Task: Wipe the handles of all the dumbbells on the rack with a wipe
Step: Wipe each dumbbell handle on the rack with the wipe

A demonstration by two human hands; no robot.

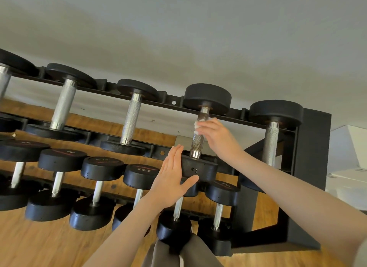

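A black two-tier rack (313, 147) holds several black dumbbells with knurled steel handles. My right hand (216, 136) pinches a small white wipe (198, 124) against the upper part of the handle (197, 141) of the fourth dumbbell from the left on the top tier. My left hand (170, 179) has its fingers straight and lies flat against the near head (200, 168) of that same dumbbell, thumb under its lower edge. The handle looks darker than its neighbours.
Other top-tier dumbbells stand to the left (131, 117) and right (272, 139). The lower tier carries smaller ones, one marked 22.5 (143, 175). Wooden floor (39, 247) lies below, white boxes (349, 177) at the right, a grey wall behind.
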